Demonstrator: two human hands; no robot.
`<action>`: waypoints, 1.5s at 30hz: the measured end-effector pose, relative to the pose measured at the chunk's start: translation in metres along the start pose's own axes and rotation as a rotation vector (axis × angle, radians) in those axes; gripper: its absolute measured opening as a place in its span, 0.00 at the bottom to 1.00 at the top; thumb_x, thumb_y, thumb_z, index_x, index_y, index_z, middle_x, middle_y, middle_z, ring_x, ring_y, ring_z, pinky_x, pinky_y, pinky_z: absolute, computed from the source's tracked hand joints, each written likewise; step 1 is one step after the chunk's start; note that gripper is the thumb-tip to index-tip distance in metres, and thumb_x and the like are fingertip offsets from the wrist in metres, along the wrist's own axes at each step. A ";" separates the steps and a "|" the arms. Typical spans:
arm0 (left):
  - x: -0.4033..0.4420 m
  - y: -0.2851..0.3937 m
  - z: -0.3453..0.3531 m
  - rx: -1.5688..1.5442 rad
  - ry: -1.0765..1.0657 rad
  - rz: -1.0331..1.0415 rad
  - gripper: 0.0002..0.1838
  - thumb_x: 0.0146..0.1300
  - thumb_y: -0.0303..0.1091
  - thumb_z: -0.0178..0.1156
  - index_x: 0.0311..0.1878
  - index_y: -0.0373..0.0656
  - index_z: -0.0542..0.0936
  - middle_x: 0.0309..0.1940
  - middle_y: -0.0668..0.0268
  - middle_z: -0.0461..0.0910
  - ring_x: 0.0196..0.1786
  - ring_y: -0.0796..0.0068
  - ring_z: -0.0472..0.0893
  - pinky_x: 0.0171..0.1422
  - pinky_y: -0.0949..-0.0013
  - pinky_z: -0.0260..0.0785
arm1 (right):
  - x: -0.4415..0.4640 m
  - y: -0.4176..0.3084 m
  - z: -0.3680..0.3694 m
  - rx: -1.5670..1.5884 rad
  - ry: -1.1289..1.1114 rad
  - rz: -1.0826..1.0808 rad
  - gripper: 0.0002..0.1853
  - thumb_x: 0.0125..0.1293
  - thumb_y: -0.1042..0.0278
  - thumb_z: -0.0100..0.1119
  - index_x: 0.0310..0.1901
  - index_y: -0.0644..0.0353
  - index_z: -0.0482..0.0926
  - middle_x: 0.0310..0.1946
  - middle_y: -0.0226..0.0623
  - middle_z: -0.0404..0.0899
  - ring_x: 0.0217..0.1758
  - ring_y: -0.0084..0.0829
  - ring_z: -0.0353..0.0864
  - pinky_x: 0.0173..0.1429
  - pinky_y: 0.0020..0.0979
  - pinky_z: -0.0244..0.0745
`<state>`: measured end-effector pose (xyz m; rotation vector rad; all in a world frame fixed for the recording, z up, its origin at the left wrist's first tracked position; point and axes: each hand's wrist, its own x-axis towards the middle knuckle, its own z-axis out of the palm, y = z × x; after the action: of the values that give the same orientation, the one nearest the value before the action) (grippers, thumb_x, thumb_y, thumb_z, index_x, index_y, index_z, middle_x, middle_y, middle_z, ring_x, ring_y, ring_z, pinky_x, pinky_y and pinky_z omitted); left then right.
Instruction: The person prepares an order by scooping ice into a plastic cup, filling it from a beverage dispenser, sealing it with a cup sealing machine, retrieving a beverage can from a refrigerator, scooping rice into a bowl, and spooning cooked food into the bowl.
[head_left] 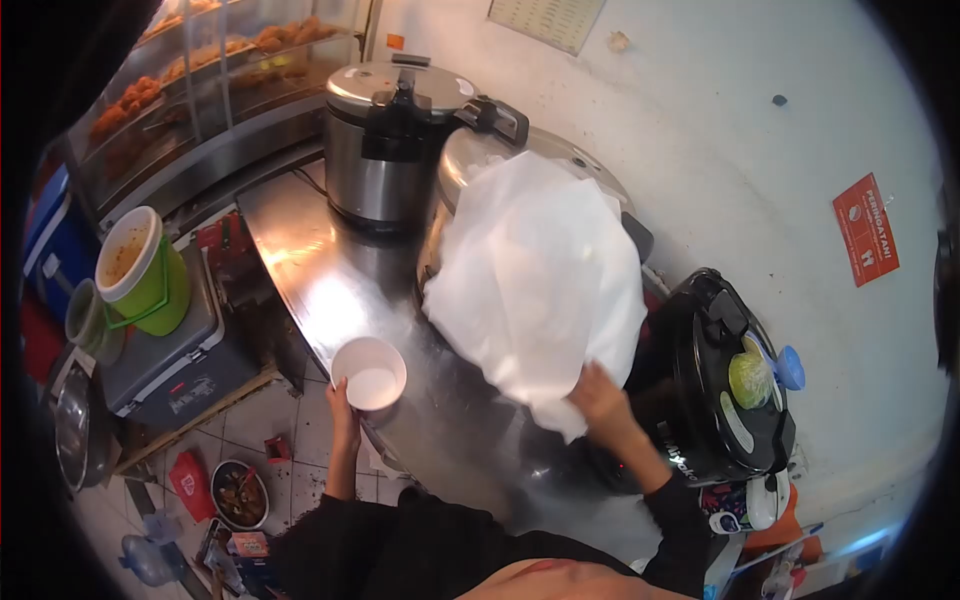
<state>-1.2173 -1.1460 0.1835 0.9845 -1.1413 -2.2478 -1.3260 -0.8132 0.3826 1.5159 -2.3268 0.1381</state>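
Observation:
My left hand (345,410) is closed on the rim and side of a white paper bowl (372,374), whose inside shows nothing in it. The bowl is at the near left edge of the steel table (420,390). On the right, my right hand (604,408) has its fingers closed at the lower corner of a bundle of thin white paper sheets (540,270). That bundle is draped over the front of a big steel rice cooker (468,160) and hides much of it. My right fingertips are partly hidden against the paper.
Another steel rice cooker (375,180) stands at the back, and a black one (700,390) on the right carries a green bundle (750,380). A glass food case (220,80) is at back left. A green bucket (160,290) sits on a grey cooler box (170,360).

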 end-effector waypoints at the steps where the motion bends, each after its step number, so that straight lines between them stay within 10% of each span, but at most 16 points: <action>1: 0.005 0.006 0.008 -0.040 -0.025 0.029 0.31 0.54 0.50 0.49 0.55 0.45 0.52 0.50 0.59 0.60 0.52 0.65 0.65 0.50 0.60 0.61 | -0.018 -0.008 0.021 0.024 -0.011 0.001 0.14 0.46 0.73 0.47 0.37 0.58 0.74 0.44 0.41 0.71 0.54 0.42 0.64 0.57 0.45 0.56; 5: 0.026 0.010 0.021 -0.073 -0.096 0.057 0.33 0.54 0.50 0.49 0.57 0.44 0.50 0.50 0.58 0.59 0.52 0.64 0.65 0.50 0.60 0.61 | -0.081 -0.050 0.104 0.108 -0.196 0.122 0.19 0.48 0.70 0.49 0.46 0.55 0.70 0.46 0.40 0.69 0.50 0.42 0.67 0.56 0.39 0.58; 7: 0.040 0.001 0.019 -0.106 -0.139 0.071 0.33 0.54 0.50 0.49 0.57 0.44 0.49 0.51 0.57 0.59 0.52 0.63 0.65 0.50 0.61 0.62 | -0.106 -0.067 0.138 0.086 -0.647 0.119 0.26 0.48 0.65 0.51 0.53 0.50 0.63 0.53 0.38 0.62 0.56 0.44 0.61 0.56 0.43 0.57; 14: 0.068 -0.024 0.005 -0.076 -0.136 0.119 0.30 0.56 0.47 0.47 0.57 0.41 0.51 0.51 0.56 0.59 0.55 0.67 0.62 0.56 0.68 0.55 | -0.037 -0.038 0.072 0.436 -1.201 0.204 0.44 0.45 0.38 0.52 0.61 0.47 0.47 0.61 0.46 0.44 0.63 0.45 0.47 0.61 0.44 0.46; 19: 0.093 -0.045 -0.003 0.021 -0.151 0.234 0.30 0.57 0.46 0.46 0.57 0.37 0.52 0.53 0.57 0.58 0.56 0.67 0.58 0.60 0.70 0.47 | 0.182 0.025 -0.046 0.759 -0.170 0.258 0.16 0.51 0.69 0.54 0.44 0.63 0.70 0.41 0.42 0.72 0.44 0.33 0.72 0.48 0.30 0.65; 21: 0.093 -0.035 0.008 0.042 -0.183 0.291 0.29 0.58 0.45 0.46 0.57 0.36 0.53 0.53 0.58 0.58 0.56 0.66 0.58 0.60 0.69 0.46 | 0.263 0.081 -0.032 0.251 0.217 -0.037 0.12 0.52 0.68 0.51 0.38 0.61 0.74 0.32 0.41 0.76 0.39 0.40 0.73 0.46 0.34 0.65; 24: 0.104 -0.035 0.018 0.158 -0.171 0.478 0.29 0.57 0.45 0.45 0.56 0.35 0.54 0.54 0.57 0.57 0.57 0.65 0.57 0.61 0.67 0.45 | 0.358 0.151 0.008 -0.302 0.216 0.043 0.19 0.49 0.71 0.52 0.46 0.53 0.69 0.39 0.39 0.72 0.39 0.43 0.72 0.46 0.36 0.66; 29: 0.104 -0.029 0.025 0.226 -0.160 0.591 0.33 0.53 0.51 0.45 0.56 0.36 0.55 0.53 0.54 0.57 0.57 0.62 0.57 0.61 0.64 0.46 | 0.429 0.200 0.057 -0.361 -0.149 0.421 0.28 0.49 0.70 0.50 0.55 0.48 0.60 0.42 0.39 0.70 0.46 0.40 0.70 0.48 0.35 0.67; 34: 0.098 -0.021 0.030 0.322 -0.167 0.556 0.35 0.52 0.54 0.46 0.56 0.36 0.55 0.51 0.54 0.59 0.56 0.63 0.59 0.60 0.64 0.48 | 0.433 0.218 0.054 -0.206 -0.040 0.273 0.21 0.47 0.76 0.43 0.45 0.50 0.72 0.36 0.46 0.74 0.40 0.44 0.73 0.44 0.36 0.67; 45: 0.097 -0.011 0.033 0.314 -0.179 0.548 0.36 0.51 0.55 0.45 0.56 0.36 0.56 0.51 0.55 0.59 0.56 0.63 0.59 0.59 0.64 0.48 | 0.407 0.258 -0.094 -0.314 0.340 0.271 0.25 0.47 0.71 0.42 0.51 0.43 0.66 0.40 0.44 0.73 0.40 0.45 0.73 0.45 0.37 0.67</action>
<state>-1.3058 -1.1848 0.1490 0.4894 -1.6452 -1.7698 -1.6820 -1.0314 0.6406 0.9433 -2.1446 0.0855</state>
